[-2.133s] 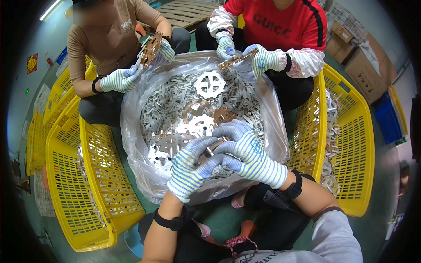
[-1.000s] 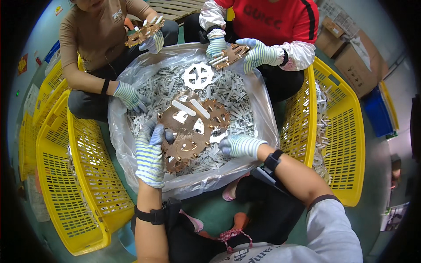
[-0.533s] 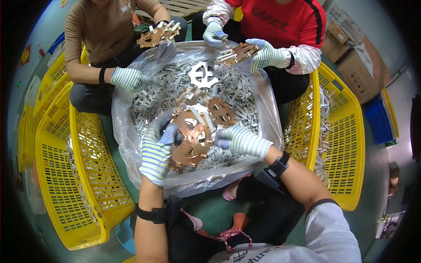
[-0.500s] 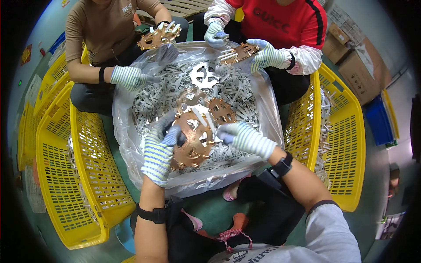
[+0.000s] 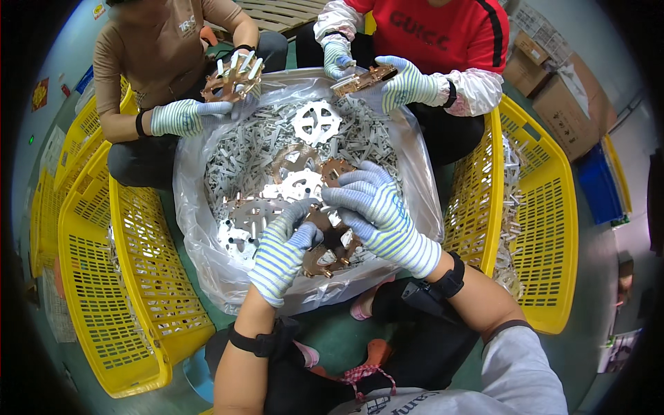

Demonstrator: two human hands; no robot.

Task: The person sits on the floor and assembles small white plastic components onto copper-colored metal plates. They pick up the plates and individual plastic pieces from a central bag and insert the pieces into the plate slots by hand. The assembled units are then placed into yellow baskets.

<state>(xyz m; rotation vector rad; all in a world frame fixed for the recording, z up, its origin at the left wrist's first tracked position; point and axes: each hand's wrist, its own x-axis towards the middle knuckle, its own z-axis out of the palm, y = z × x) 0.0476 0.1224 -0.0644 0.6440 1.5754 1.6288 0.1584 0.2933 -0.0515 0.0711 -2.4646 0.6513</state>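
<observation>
Dark block lettering (image 5: 418, 32) is running across the chest of the red shirt (image 5: 460, 52), while small pale lettering (image 5: 187, 26) is showing on the brown shirt (image 5: 149, 69). Dark letters (image 5: 413, 402) are crossing the wearer's grey shirt (image 5: 515, 373). Printed characters (image 5: 568, 138) are marking the large cardboard box (image 5: 557, 111). A red-and-gold sign (image 5: 40, 95) at far left is appearing too small to read.
</observation>
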